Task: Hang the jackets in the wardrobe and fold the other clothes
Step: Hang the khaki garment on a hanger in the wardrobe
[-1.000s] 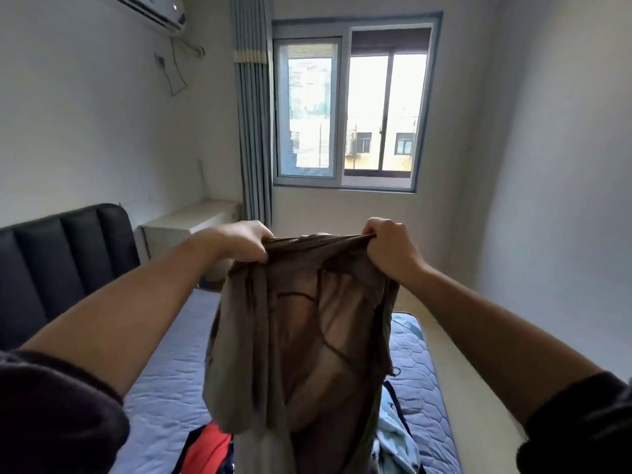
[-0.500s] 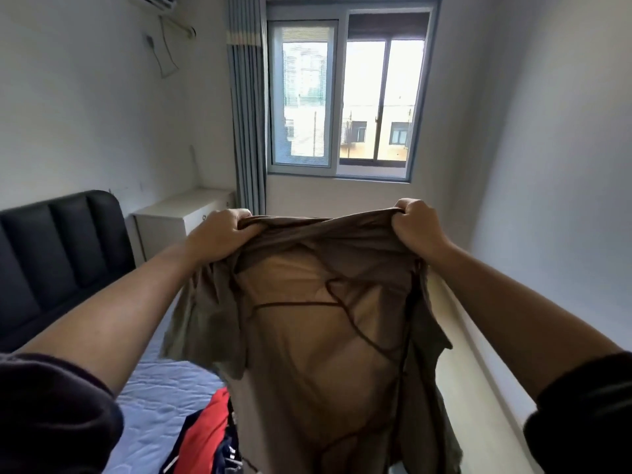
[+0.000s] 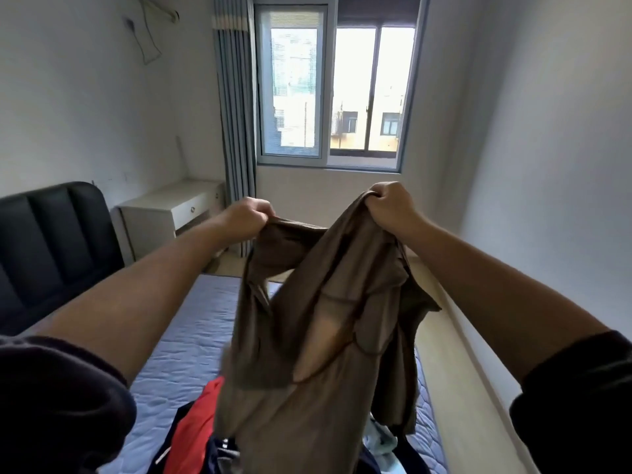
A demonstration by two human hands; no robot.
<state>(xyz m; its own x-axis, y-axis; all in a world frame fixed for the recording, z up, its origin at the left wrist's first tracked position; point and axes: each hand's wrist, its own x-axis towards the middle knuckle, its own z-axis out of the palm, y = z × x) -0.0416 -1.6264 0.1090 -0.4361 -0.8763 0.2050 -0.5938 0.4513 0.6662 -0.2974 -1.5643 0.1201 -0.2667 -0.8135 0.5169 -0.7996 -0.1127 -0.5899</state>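
Open stretch of bed [image 3: 178,354] at left. Left hand [image 3: 244,217] clenches the shirt [image 3: 318,336] by its top edge and right hand [image 3: 390,205] clenches the same edge slightly higher; it hangs bunched in mid-air above a clothes pile [image 3: 195,422]. Narrow floor strip [image 3: 455,371] between bed edge and right wall.

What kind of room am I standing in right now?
Most likely a bedroom: a bed with a dark padded headboard, a small bedside table beside it, and a curtained window.
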